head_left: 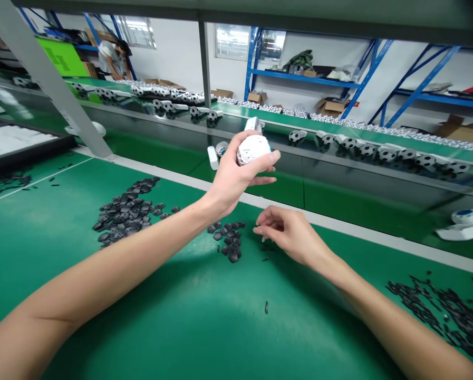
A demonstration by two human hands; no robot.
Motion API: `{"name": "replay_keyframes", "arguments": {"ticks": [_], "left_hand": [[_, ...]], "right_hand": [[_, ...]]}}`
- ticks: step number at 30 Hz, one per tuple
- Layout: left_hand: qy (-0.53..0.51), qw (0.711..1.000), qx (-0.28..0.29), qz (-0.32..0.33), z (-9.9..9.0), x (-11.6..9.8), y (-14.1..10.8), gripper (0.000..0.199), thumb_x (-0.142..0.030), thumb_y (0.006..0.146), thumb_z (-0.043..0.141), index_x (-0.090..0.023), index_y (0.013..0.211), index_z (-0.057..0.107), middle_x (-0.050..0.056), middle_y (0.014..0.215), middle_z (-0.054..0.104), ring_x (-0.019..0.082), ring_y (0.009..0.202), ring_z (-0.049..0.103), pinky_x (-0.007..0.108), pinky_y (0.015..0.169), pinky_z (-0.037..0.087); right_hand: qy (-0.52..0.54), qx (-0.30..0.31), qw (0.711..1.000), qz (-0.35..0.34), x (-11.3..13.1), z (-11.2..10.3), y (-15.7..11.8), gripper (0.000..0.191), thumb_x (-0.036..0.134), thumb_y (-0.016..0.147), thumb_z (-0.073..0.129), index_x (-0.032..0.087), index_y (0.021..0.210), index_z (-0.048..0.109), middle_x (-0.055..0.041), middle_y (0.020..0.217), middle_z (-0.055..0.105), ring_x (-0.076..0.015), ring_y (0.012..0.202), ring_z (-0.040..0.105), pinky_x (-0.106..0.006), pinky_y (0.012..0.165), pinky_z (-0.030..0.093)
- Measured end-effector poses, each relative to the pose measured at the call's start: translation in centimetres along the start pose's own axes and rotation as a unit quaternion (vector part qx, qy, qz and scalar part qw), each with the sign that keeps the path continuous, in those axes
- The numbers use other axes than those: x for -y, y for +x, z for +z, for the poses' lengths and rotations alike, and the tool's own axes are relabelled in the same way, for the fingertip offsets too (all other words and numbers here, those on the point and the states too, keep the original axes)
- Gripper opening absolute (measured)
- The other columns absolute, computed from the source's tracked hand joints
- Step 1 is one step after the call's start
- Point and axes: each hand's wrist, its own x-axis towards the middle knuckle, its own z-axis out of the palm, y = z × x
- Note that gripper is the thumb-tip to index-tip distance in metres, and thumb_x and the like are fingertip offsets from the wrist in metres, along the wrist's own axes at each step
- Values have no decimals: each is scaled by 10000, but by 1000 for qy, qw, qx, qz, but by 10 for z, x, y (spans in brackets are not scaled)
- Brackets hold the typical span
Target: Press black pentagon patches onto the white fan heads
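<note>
Roundish white plastic ball (pixel 254 149), no clear long axis, its dotted face turned up and to the right, gripped above the green table (pixel 149 327) in the left hand (pixel 236 177), fingers wrapped around its side. Right hand (pixel 287 235) loosely curled, pinching nothing visible, just beside small matte black hexagonal pieces (pixel 229 241); slim black strips (pixel 437 311) heaped well off to the right
</note>
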Motion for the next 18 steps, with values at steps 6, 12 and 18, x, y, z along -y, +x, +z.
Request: {"name": "replay_keyframes", "arguments": {"ticks": [6,12,18], "left_hand": [[5,1000,-30,-5,-2,1,3,628,-305,764,900,-260,1286,554,48,1140,664,205,957,733,295,768,666],[5,999,-28,-36,0,2,0,635,-307,769,893,-255,1296,542,48,1118,679,198,940,733,280,753,650],[2,999,-25,-24,0,1,-1,518,-380,818,865,-255,1228,572,37,1069,683,197,901,731,271,710,653]], "right_hand": [[139,-51,988,-45,-3,-22,-6,187,369,978,716,209,1027,632,-4,798,730,-156,674,730,-292,706,606],[130,-70,985,-85,4,-23,-8,180,345,923,783,194,1020,780,-32,870,802,-191,771,790,-321,792,647],[65,-113,976,-174,13,-24,-14,114,269,915,822,233,1020,846,-32,987,841,-220,877,807,-356,860,679]]}}
